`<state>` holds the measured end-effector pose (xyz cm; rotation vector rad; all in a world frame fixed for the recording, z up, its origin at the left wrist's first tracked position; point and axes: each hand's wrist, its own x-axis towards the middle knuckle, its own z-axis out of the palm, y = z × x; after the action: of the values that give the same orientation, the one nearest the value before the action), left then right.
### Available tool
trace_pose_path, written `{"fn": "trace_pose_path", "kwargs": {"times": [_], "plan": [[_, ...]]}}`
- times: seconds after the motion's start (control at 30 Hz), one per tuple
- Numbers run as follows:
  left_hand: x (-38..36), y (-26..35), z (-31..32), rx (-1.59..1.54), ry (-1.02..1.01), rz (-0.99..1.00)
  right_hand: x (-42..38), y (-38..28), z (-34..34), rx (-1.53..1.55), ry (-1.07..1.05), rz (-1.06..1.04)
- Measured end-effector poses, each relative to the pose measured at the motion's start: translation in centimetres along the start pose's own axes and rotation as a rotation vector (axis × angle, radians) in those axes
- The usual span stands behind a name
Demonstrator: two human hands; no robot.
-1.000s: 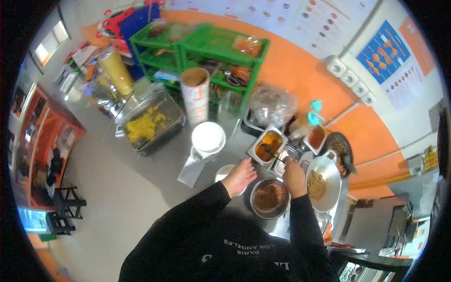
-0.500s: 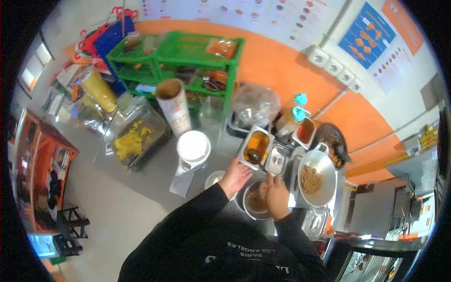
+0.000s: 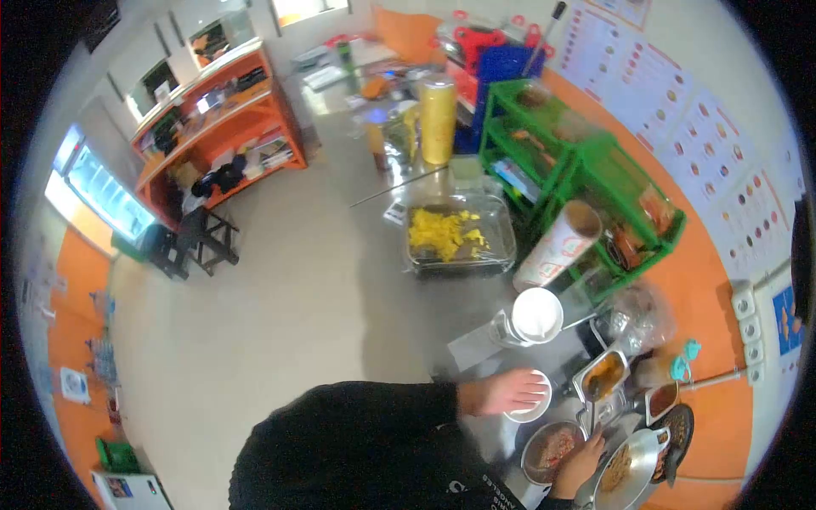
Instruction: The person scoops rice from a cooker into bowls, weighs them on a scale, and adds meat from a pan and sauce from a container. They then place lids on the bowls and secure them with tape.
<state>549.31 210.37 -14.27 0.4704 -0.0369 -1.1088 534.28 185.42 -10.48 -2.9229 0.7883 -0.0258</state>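
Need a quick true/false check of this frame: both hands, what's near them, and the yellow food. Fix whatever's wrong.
1. The right hand holds a long-handled utensil. True.
2. The left hand is at the green rack. False: it is over the white bowl.
3. The utensil reaches to the metal container with orange contents. True.
4. The yellow pieces lie on the floor. False: they lie in the clear tray.
5. The metal bowl of reddish-brown food is nearer the right hand than the left. True.
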Motion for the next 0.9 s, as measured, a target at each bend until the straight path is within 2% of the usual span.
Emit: {"fn": "trace_pose_path", "kwargs": {"times": [0.03, 0.13, 0.17, 0.23, 0.3, 0.33, 0.37, 0.4, 0.43, 0.47, 0.5, 0.53, 0.57, 0.63, 0.77, 0.9], "plan": [[-3.1, 0.7, -0.9, 0.045, -0.052, 0.040, -0.4, -0.3, -0.2, 0.020, 0.017, 0.016], [-11.2, 1.2, -5.6, 0.036, 0.364, 0.291, -0.4, 0.0, -0.2, 0.001, -0.190, 0.006], [-14.1, 1.1, -8.2, 0.028, 0.503, 0.378, -0.2, 0.8, 0.8, -0.005, -0.008, -0.066], [-20.5, -1.5, -15.0, 0.482, 0.808, 0.714, 0.1, 3.0, 3.8, -0.006, 0.350, -0.211], [-26.7, -5.5, -18.8, 0.225, 1.194, 1.059, -1.4, -0.3, -0.5, -0.037, 0.044, -0.110], [-29.9, -8.6, -22.6, 0.251, 1.430, 1.009, -1.6, -1.8, -2.3, -0.057, -0.100, -0.063], [-34.4, -16.2, -32.3, 0.856, 1.623, 0.810, -1.5, -1.1, -1.8, -0.070, -0.026, -0.085], [-38.4, -22.1, -38.8, 1.436, 1.863, 0.599, -1.6, 0.4, -0.5, -0.078, 0.047, -0.104], [-41.2, -25.0, -34.7, 1.291, 1.805, -0.045, -1.6, 0.9, 0.2, -0.084, 0.117, -0.116], [-42.8, -26.0, -30.9, 1.575, 1.272, -0.788, -1.6, 0.7, -0.2, -0.128, 0.146, -0.183], [-44.2, -28.6, -28.8, 1.429, 1.087, -0.839, -2.0, 0.5, -0.7, -0.172, 0.172, -0.244], [-45.2, -30.9, -27.2, 1.194, 1.106, -0.792, -2.4, 0.1, -1.0, -0.215, 0.198, -0.299], [-46.0, -32.3, -26.1, 1.002, 1.148, -0.737, -2.1, 1.1, 0.3, -0.382, 0.251, -0.390], [-47.4, -33.5, -25.3, 0.777, 1.206, -0.619, 0.1, 4.6, 3.9, -0.723, 0.364, -0.572], [-50.3, -32.4, -26.3, 0.583, 1.276, -0.446, -0.6, 0.2, 3.2, -0.602, 0.396, -0.434], [-54.5, -30.1, -29.4, 0.477, 1.274, -0.359, -0.5, -3.8, 3.3, -0.597, 0.436, -0.317]]}}
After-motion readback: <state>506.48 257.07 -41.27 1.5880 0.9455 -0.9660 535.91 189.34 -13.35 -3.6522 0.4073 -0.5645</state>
